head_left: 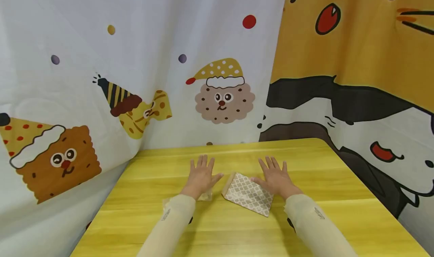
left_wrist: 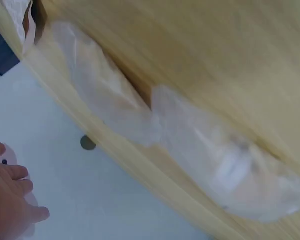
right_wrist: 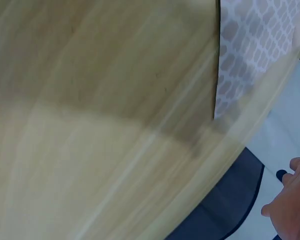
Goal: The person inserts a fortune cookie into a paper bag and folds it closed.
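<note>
Both hands are held out above the table with fingers spread and straight, holding nothing. The left hand (head_left: 200, 178) is over a clear plastic packet (head_left: 205, 195), which its wrist and sleeve partly cover. In the left wrist view two clear plastic packets (left_wrist: 107, 90) (left_wrist: 235, 167) lie end to end, contents blurred, with the left hand (left_wrist: 10, 195) at the lower left. The right hand (head_left: 277, 179) is at the right edge of a patterned beige-and-white paper bag (head_left: 249, 193); whether it touches the bag I cannot tell. The right wrist view shows the bag (right_wrist: 250, 50) and the right hand (right_wrist: 292, 205).
A yellow wood-grain table (head_left: 223, 234) lies under both arms. Behind it hangs a white curtain (head_left: 152, 34) with cartoon figures, and an orange, black and white printed cloth (head_left: 305, 61) is at the right.
</note>
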